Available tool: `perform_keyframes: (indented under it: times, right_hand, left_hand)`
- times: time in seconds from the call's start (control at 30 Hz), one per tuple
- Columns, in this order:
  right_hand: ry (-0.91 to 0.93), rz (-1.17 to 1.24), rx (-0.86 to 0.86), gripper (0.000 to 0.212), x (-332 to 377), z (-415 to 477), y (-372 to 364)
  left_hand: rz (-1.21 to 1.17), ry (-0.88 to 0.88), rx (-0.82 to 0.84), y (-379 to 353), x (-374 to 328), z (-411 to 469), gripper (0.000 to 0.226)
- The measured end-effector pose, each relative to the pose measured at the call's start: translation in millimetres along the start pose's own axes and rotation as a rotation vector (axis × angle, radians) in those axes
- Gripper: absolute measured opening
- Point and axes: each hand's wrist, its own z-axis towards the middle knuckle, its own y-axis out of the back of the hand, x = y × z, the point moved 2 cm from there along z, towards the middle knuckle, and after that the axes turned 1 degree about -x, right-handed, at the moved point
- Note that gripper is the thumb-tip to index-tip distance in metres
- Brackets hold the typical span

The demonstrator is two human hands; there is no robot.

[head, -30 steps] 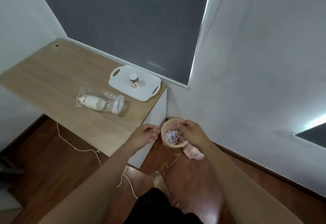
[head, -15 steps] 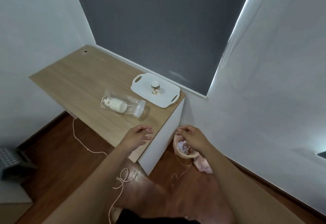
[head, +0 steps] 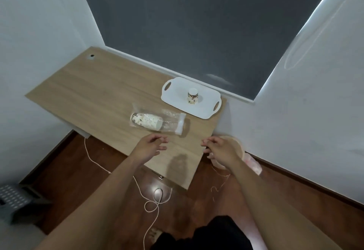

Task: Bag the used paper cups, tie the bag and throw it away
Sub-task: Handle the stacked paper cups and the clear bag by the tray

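Left grip [head: 151,147] is hovering slack, empty, likely going for bag [head: 169,121], since 1 cup [head: 193,97] is sitting unbagged; right grip [head: 216,148] is curling, contents untellable.

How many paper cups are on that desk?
2 visible: one paper cup standing on the white tray, one bagged cup lying in the clear bag beside the tray. More may be nested inside it.

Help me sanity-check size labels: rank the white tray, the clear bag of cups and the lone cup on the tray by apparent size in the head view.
1. white tray
2. clear bag of cups
3. lone cup
All sit similarly far away, so the order holds.
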Motion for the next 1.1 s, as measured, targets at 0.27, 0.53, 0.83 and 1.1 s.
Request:
perform_keyframes:
  times: [0.27,0.53,0.83,1.1]
  right_hand:
    - [-0.048,-0.025,0.035,0.022,13,47,-39]
    - [-0.058,-0.094,0.099,0.018,40,122,-57]
    - [-0.082,-0.061,0.029,0.019,50,145,-80]
    - [-0.147,-0.095,-0.028,0.029,48,146,-131]
  left_hand:
    - [-0.005,0.008,0.000,37,-8,49,0.023]
    - [-0.053,0.066,-0.093,62,-15,87,0.022]
    - [-0.001,0.061,-0.006,81,-39,137,0.024]
    - [0.252,0.012,0.136,119,-36,199,0.021]
